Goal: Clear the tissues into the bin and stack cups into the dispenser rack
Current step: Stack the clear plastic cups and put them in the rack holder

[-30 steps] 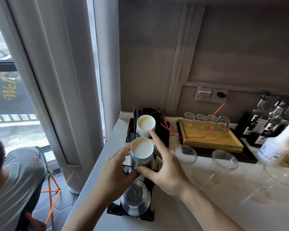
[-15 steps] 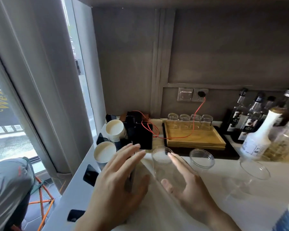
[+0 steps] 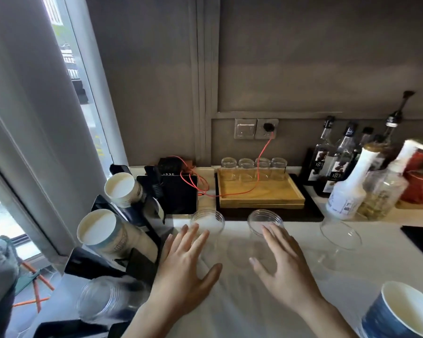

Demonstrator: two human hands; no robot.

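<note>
A black dispenser rack (image 3: pixel 142 262) lies at the counter's left edge. It holds two stacks of white paper cups (image 3: pixel 103 234) and a stack of clear plastic cups (image 3: pixel 103 301). Three clear plastic cups stand loose on the white counter: one (image 3: pixel 209 224) just beyond my left hand (image 3: pixel 183 269), one (image 3: pixel 264 222) at the fingertips of my right hand (image 3: pixel 281 272), one (image 3: pixel 340 240) further right. Both hands hover open over the counter, fingers spread, holding nothing. A blue paper cup (image 3: pixel 396 313) stands at the bottom right. No tissues or bin show.
A wooden tray (image 3: pixel 259 193) with several small glasses sits at the back, a red cable across it to a wall socket (image 3: pixel 268 128). Syrup bottles (image 3: pixel 347 191) and jars crowd the back right. A black box (image 3: pixel 178 191) stands behind the rack. A window is at left.
My hands let go of the paper cup stack in the rack and moved right over the counter. They now spread apart toward the two nearest clear cups. The view has swung right.
</note>
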